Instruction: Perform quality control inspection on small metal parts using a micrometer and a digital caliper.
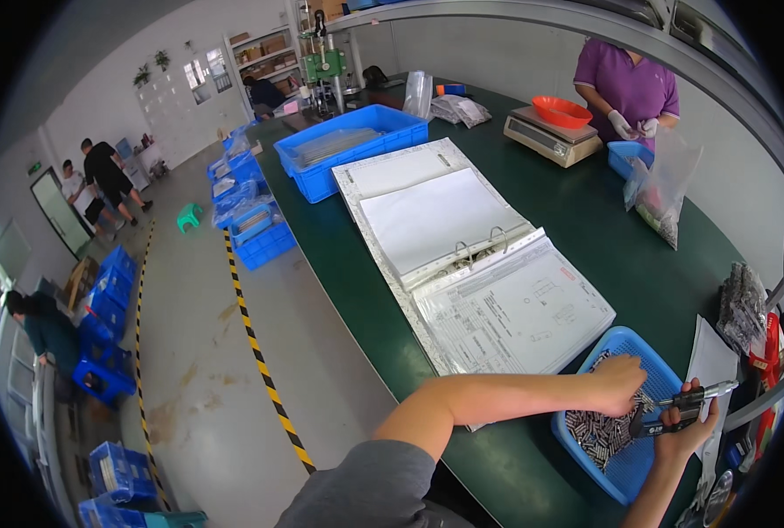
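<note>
My right hand [688, 433] is wrapped round a black and silver digital micrometer [654, 429], its silver barrel pointing up and to the right. The tool is held over the right side of a blue plastic basket [663, 365]. Many small metal pins [599, 433] fill the basket's bottom. My left hand [619, 385] reaches across into the basket, above the pins and close to the micrometer's measuring end. Its fingers are bent together, and whatever they hold is hidden from view.
An open ring binder [533, 304] with drawings lies left of the basket. Behind it are a large blue crate [307, 183] and a scale with a red bowl [561, 111]. A gloved co-worker [625, 88] stands opposite, near a plastic bag [665, 189]. Papers [711, 356] and packaged parts [742, 304] lie right.
</note>
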`<state>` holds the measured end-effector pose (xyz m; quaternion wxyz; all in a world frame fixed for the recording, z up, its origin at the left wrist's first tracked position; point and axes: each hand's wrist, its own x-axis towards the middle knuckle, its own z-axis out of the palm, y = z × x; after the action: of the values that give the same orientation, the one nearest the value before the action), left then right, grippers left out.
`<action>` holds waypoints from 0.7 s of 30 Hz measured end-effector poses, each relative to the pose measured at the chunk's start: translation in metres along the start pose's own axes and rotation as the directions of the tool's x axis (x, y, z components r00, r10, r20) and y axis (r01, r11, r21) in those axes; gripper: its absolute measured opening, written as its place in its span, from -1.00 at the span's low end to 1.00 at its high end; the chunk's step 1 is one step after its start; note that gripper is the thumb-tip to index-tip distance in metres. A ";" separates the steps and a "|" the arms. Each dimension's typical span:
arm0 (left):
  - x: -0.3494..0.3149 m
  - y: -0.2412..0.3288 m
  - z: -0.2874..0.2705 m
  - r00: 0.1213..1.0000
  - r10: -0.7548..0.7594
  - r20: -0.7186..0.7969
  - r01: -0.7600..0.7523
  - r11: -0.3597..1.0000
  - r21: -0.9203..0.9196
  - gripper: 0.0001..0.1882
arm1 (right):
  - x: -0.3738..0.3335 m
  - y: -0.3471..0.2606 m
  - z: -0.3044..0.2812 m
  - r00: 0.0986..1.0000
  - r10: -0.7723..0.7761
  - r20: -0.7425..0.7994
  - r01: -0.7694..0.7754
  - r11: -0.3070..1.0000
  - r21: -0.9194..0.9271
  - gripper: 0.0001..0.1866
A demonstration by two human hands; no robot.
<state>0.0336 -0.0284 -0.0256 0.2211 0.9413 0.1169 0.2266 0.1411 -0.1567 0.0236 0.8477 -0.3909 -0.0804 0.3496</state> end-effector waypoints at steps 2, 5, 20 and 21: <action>-0.007 0.003 0.000 0.996 -0.026 -0.085 0.008 0.980 -0.199 -0.87 | -0.007 0.001 0.005 1.000 -0.012 -0.016 0.012 1.000 -0.013 -0.53; -0.008 0.002 -0.010 0.989 -0.145 0.031 0.134 0.789 -0.600 -0.89 | -0.010 0.000 0.009 0.999 -0.042 -0.032 0.040 0.998 -0.054 -0.46; -0.002 -0.008 -0.041 0.868 0.005 0.497 0.496 -0.069 -0.865 -0.85 | -0.010 -0.008 0.021 0.989 0.086 0.118 -0.088 0.996 0.009 -0.30; -0.004 -0.008 -0.041 0.872 0.021 0.490 0.490 -0.055 -0.870 -0.85 | -0.012 -0.007 0.021 0.988 0.095 0.119 -0.096 0.995 0.007 -0.30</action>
<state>0.0095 -0.0074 0.0023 0.8709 0.4889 0.0444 0.0228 0.1271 -0.1549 0.0451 0.8262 -0.3673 -0.1095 0.4129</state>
